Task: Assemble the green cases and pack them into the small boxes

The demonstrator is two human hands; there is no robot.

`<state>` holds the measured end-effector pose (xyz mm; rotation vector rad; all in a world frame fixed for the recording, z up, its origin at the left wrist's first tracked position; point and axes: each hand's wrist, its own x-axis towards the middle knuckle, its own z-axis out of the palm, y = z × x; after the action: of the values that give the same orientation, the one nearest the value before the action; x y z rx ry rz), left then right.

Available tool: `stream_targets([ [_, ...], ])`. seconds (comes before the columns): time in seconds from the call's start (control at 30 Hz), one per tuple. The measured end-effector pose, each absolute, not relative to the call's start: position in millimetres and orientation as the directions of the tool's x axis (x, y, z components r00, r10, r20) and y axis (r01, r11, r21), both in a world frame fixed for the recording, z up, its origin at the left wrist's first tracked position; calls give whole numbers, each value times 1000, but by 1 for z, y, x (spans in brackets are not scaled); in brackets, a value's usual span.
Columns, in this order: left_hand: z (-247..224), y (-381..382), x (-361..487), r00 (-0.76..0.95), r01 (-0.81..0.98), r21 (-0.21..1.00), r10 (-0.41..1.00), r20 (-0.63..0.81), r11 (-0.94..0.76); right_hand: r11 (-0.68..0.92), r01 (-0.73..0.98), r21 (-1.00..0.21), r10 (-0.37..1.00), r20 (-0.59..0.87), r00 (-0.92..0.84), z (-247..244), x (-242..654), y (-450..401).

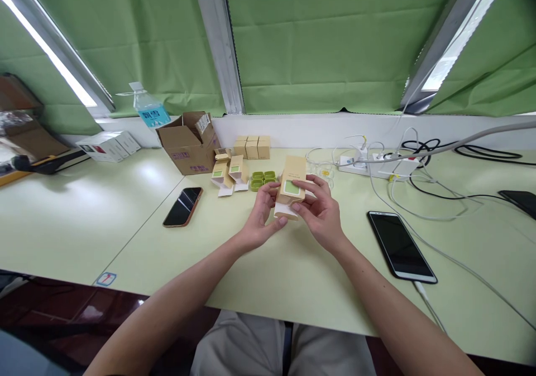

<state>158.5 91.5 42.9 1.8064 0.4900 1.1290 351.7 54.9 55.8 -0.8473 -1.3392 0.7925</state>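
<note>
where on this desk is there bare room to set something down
Bare patches: between the orange-edged phone and the left forearm; along the front edge between the forearms; and left of the desk seam. It is crowded behind the small carton in the hands, and around the power strip with its cables.

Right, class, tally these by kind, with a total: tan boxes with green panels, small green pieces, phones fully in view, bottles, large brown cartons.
Tan boxes with green panels: 3
Small green pieces: 4
Phones fully in view: 2
Bottles: 1
Large brown cartons: 1
Total: 11
</note>
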Motion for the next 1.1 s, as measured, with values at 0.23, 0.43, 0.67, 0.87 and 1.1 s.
stream_targets([
  [0.23,42,93,162,397,-229,891,799,453,-392,518,-29,-855,854,519,-48,52,351,51],
  [0.43,46,89,162,387,-282,901,820,422,-331,549,-58,-834,831,552,-71,51,352,51],
  [0.67,46,89,163,374,-278,897,822,430,-343,554,-34,-832,829,555,-68,51,351,51],
  [0.87,41,90,164,366,-267,892,818,444,-364,572,0,-820,820,572,-40,48,347,51],
  [1.1,31,99,164,291,-222,881,834,469,-418,568,30,-822,822,569,24,47,344,52],
])
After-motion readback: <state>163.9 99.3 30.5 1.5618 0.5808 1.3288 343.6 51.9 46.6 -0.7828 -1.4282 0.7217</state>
